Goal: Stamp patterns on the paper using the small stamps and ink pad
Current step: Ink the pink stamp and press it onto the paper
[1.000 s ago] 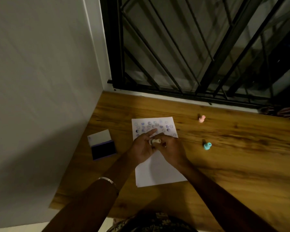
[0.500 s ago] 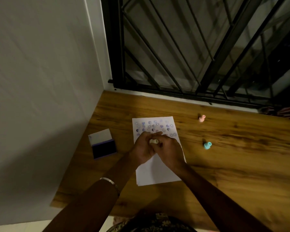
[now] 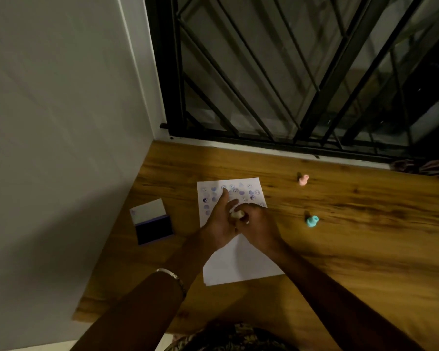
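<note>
A white paper sheet (image 3: pixel 241 262) lies on the wooden table, its far part covered with several purple stamped marks. My right hand (image 3: pixel 257 224) grips a small cream stamp (image 3: pixel 236 214) over the middle of the sheet. My left hand (image 3: pixel 219 221) rests on the paper beside it, index finger stretched out toward the stamped rows, other fingers touching the stamp. An open ink pad (image 3: pixel 152 222) with a dark purple pad and a white lid lies left of the paper. A pink stamp (image 3: pixel 303 179) and a teal stamp (image 3: pixel 311 221) sit to the right.
The wooden table (image 3: pixel 352 249) meets a grey wall on the left and a black barred window (image 3: pixel 289 84) at the back. Some cloth (image 3: pixel 426 165) lies at the far right by the window sill. The table's front edge is near my body.
My left index finger has stretched forward over the stamped rows. Both hands stay together on the cream stamp at the same spot on the paper.
</note>
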The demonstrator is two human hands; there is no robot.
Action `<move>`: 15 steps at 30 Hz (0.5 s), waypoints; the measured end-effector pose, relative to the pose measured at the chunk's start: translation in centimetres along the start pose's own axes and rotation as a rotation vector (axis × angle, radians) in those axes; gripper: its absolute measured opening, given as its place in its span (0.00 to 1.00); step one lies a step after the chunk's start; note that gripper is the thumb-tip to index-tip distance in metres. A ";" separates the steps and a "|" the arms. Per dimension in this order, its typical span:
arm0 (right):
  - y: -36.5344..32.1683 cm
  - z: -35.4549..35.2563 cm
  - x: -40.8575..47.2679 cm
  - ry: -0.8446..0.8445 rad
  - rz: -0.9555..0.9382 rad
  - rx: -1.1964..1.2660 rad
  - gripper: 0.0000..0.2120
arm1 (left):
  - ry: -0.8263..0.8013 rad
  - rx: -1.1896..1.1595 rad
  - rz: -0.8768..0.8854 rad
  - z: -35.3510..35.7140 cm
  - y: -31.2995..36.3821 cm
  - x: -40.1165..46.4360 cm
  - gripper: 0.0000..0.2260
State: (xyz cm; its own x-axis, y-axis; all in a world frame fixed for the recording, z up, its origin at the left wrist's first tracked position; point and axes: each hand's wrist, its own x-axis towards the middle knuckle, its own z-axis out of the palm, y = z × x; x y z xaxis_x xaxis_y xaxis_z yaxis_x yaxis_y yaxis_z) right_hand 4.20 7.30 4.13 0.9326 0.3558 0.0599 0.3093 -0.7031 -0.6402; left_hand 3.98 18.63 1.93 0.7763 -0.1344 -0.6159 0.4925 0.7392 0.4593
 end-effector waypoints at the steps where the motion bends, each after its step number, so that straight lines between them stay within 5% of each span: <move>1: 0.4 -0.4 0.3 -0.004 0.004 -0.015 0.10 | 0.019 0.069 0.013 0.4 -0.2 0.2 0.27; 7: 5.8 -5.3 2.8 -0.014 0.255 -0.233 0.09 | 0.202 0.717 0.253 1.8 -2.0 0.8 0.10; 15: 13.2 -10.3 6.2 -0.007 0.581 -0.270 0.16 | 0.055 1.289 0.510 1.6 -5.4 1.5 0.08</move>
State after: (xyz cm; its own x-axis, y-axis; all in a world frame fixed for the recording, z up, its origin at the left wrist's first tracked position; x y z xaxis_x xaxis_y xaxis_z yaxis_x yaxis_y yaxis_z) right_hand 15.94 -6.13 3.99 0.9614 -0.1263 -0.2445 -0.2092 -0.9125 -0.3515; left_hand 3.14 13.36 -0.42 0.9768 0.0112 -0.2137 0.1976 -0.4302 0.8808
